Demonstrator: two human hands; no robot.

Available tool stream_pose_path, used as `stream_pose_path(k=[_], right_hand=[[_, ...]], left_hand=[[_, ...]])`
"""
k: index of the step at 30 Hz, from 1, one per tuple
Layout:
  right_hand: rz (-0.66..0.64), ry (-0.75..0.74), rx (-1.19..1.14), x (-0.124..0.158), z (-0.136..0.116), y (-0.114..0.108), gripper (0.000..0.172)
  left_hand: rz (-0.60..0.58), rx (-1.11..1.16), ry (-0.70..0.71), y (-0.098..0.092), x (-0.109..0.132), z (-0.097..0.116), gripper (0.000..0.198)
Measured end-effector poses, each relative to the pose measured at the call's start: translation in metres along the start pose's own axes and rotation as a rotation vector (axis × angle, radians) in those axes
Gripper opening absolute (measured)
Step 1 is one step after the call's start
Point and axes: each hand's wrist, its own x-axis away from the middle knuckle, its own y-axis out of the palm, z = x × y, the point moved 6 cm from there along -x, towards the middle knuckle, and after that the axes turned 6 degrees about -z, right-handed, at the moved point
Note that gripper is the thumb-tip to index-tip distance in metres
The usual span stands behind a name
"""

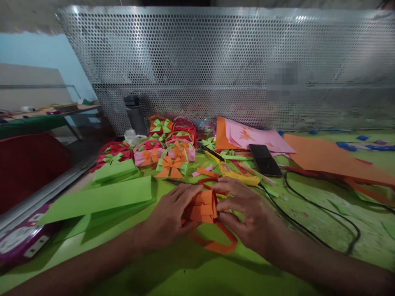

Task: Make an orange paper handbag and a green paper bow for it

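We find the small orange paper basket (202,206), built of flat, matte folded strips with crisp creases, low on the green tabletop (197,271), near its front centre. A curved orange paper loop (216,244) runs from it toward the front edge and lies flat on the surface.

The left hand (168,218) clasps the basket's left side, fingers curled over its top. The right hand (247,213) presses against the right side, thumb and fingers closed on the strips. Both forearms rest low over the table.

Just behind the hands lies a yellow plastic glue gun (240,177); its black cable (324,213) loops over the right of the table, close to the right wrist. A glossy black phone (264,160) lies beyond it.

Smooth green paper sheets (101,199) lie stacked to the left, their edges near the left hand. Finished baskets with paper bows (166,152) crowd the rear, beside pink sheets (256,137) and a broad orange sheet (330,158).

A perforated metal screen (216,61) closes the far side. We note open surface only in front of the hands and at right front.
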Motion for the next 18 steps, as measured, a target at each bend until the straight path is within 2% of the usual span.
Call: stream_pose_path(k=[3,9,18], right_hand=[[0.026,0.014,-0.015,0.0002,-0.0008,-0.0014,0.015],[-0.007,0.002,0.003,0.0033,0.0038,-0.0011,0.008],[0.018,0.045,-0.013,0.0013,0.0007,-0.0009,0.012]], left_hand=[[0.024,-0.024,0.008,-0.0015,0.0008,0.0019,0.062],[0.005,-0.043,-0.082,-0.0031,0.0008,-0.0022,0.061],[0.005,-0.079,-0.034,-0.0008,0.0003,0.0012,0.062]])
